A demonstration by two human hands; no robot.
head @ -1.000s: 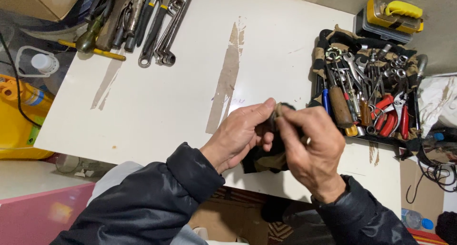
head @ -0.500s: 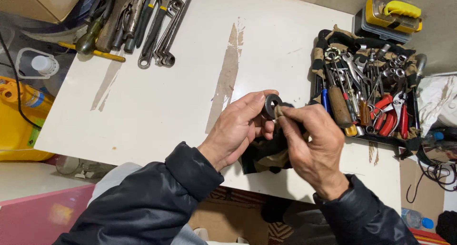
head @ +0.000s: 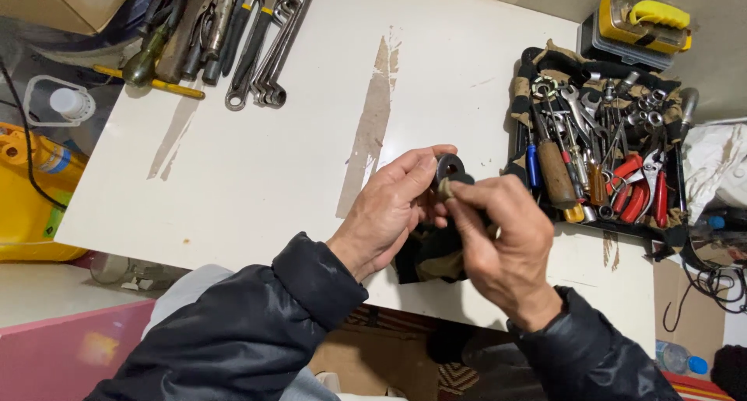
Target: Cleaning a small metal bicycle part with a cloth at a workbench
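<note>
- White tabletop (head: 257,160), scuffed, lies under both hands at its near edge.
- Left hand (head: 389,214) pinches a dark metal ring (head: 449,167) by its rim, hole facing up, so its face stays exposed.
- Right hand (head: 502,245) is closed on a dark rag (head: 436,257), one cloth-covered fingertip pressed to the ring.
- Tool tray (head: 603,148) sits just beyond the right hand; loose wrenches (head: 268,51) lie well beyond the left.

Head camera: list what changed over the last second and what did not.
The dark metal ring, hidden a second ago, now shows between the left hand's fingertips. The right hand keeps a cloth pressed against it, its fingertip shifted to the ring's lower edge. The tool tray, wrenches and white table are unchanged.
</note>
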